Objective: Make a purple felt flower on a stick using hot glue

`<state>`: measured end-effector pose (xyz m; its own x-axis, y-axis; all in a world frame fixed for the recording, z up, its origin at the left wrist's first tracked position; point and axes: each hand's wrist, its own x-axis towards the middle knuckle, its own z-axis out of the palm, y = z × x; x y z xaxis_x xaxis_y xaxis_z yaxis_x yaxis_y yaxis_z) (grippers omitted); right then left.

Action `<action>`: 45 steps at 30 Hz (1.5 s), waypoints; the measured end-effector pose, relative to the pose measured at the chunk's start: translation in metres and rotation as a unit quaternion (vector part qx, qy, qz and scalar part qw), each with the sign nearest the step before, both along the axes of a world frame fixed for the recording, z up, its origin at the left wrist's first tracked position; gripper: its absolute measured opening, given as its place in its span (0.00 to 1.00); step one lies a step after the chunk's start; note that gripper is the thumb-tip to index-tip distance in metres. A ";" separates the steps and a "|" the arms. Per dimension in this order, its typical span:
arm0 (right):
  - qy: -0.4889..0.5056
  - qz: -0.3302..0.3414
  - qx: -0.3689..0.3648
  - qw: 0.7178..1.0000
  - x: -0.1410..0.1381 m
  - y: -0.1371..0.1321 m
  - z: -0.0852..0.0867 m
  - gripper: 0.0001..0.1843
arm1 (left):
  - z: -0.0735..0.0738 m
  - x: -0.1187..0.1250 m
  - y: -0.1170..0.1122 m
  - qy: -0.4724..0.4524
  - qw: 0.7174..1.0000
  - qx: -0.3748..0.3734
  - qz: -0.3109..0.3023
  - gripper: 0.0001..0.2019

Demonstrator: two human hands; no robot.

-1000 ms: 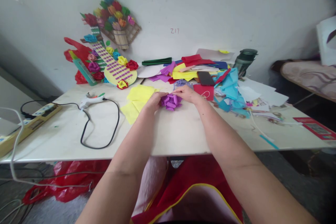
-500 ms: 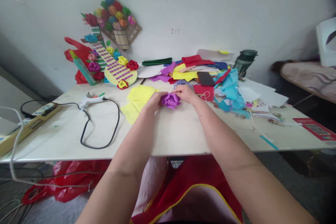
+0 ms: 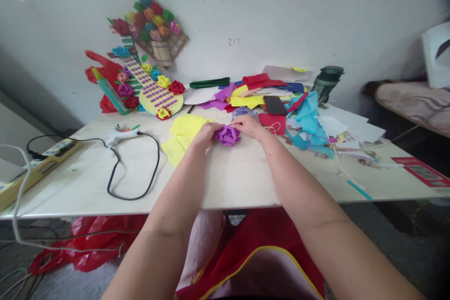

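A purple paper flower (image 3: 228,136) sits low over the white table (image 3: 242,178), held between both hands. My left hand (image 3: 208,134) grips its left edge, fingers closed. My right hand (image 3: 249,125) pinches the petals at its upper right with thumb and fingertips. Under and beside my left hand lies yellow crepe paper (image 3: 184,131). Just behind my right hand is a bluish-purple mesh-like bundle (image 3: 245,111). A red card or sheet (image 3: 277,123) with a loop of pale string lies to its right.
A white glue gun (image 3: 121,136) with a looped black cord lies left, near a power strip (image 3: 45,168). Flower-decorated guitar (image 3: 161,96) leans at the back left. Coloured paper, a phone (image 3: 274,105), a dark bottle (image 3: 327,83) and blue crepe paper (image 3: 307,119) fill the back right.
Both hands stay on the purple flower, which has shifted and turned very slightly. The rest of the table looks the same.
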<state>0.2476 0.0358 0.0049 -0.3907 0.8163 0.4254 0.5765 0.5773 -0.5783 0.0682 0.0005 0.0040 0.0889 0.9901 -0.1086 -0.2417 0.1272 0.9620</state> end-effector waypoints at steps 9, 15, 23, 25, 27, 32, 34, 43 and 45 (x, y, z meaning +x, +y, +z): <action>0.013 0.021 0.033 0.999 0.001 -0.001 0.002 0.07 | -0.002 -0.006 0.001 0.052 0.996 0.055 -0.045 0.06; 0.044 0.027 0.037 0.998 0.002 -0.001 0.002 0.07 | 0.001 -0.005 -0.001 0.057 0.995 0.061 -0.056 0.04; 0.048 0.016 0.062 0.997 0.000 -0.005 0.005 0.07 | 0.001 -0.004 -0.001 0.036 0.996 0.053 -0.055 0.04; 0.048 0.009 0.063 0.997 -0.001 -0.005 0.005 0.07 | 0.001 -0.002 0.000 0.016 0.998 0.038 -0.038 0.05; 0.049 0.003 0.054 0.997 -0.001 -0.005 0.005 0.07 | 0.001 0.000 0.001 -0.005 1.000 0.006 -0.016 0.06; 0.050 0.003 0.013 0.999 0.002 -0.004 0.005 0.07 | 0.004 -0.002 0.003 -0.023 0.998 -0.043 -0.036 0.05; 0.050 0.007 0.005 0.999 0.003 -0.004 0.005 0.07 | 0.004 -0.004 0.003 -0.027 0.997 -0.044 -0.051 0.08; 0.036 0.015 -0.008 0.999 0.003 -0.007 0.009 0.08 | 0.004 -0.001 -0.001 -0.016 0.999 -0.038 -0.033 0.03; 0.029 0.012 -0.014 0.999 0.004 -0.008 0.010 0.08 | 0.005 -0.001 -0.002 -0.017 0.999 -0.025 -0.030 0.04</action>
